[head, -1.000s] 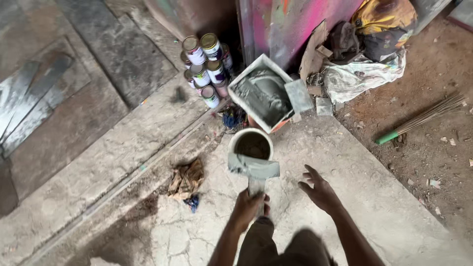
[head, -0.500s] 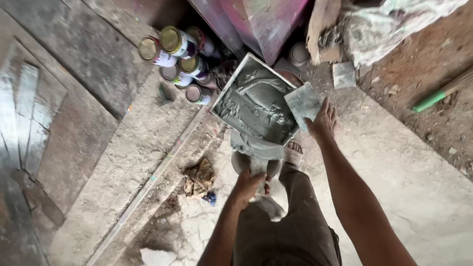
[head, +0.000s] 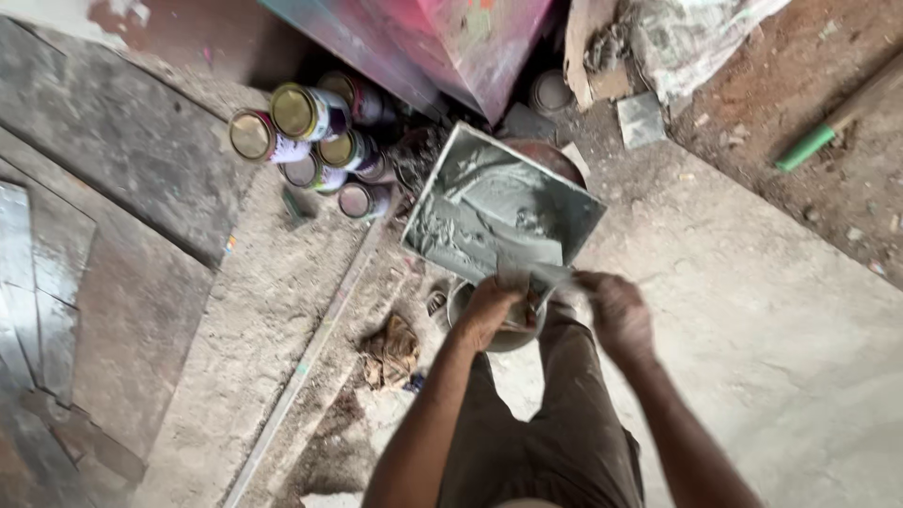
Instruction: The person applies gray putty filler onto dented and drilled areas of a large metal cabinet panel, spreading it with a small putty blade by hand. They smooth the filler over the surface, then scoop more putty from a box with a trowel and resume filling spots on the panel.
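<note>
The left hand (head: 489, 306) is closed around a tool handle just above a round tin (head: 499, 329) that stands on the concrete floor (head: 752, 310) in front of the person's knee. The right hand (head: 616, 310) has its grip shut on a flat metal scraper (head: 541, 275), whose blade reaches toward the left hand. Just behind both hands lies a square tray (head: 499, 202) smeared with grey paste. Several paint cans (head: 310, 141) are stacked to the left, and a crumpled rag (head: 390, 350) lies near the tin.

Rough painting or plastering worksite: bare concrete floor (head: 752, 310), stacked paint tins (head: 310, 141), putty-smeared board (head: 499, 207), dirt.
</note>
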